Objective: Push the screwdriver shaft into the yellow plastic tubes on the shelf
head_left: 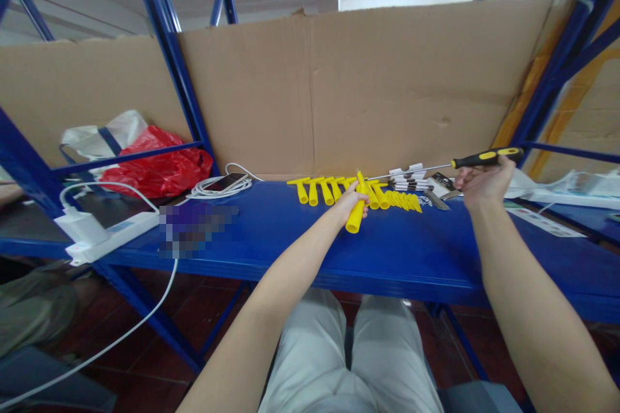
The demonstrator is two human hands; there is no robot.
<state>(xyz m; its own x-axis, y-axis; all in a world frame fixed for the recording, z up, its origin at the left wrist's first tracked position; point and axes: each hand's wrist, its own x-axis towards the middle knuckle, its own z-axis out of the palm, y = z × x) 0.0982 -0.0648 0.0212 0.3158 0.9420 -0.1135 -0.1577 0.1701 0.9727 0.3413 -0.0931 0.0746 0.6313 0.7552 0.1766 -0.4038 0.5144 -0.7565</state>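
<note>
My left hand (pixel 347 202) is closed around a yellow plastic T-shaped handle (pixel 356 217), its hollow round end tilted toward me. My right hand (pixel 484 182) grips a long screwdriver (pixel 487 157) by its black and yellow handle. The thin shaft runs left to the top of the held yellow piece; whether the tip touches a screw is too small to tell. Behind my left hand lies a row of similar yellow T-shaped handles (pixel 313 193). Several flat yellow pieces (pixel 405 201) overlap to their right. Beside them is a flat metal blade (pixel 436 200).
Small black-and-white packets (pixel 407 175) lie by the cardboard wall (pixel 387 84). Left on the blue table (pixel 271 239) are a white power strip (pixel 119 235), a coiled white cable (pixel 220 190) with a phone, and a red plastic bag (pixel 157 164). Blue rack posts (pixel 169 45) rise at both sides.
</note>
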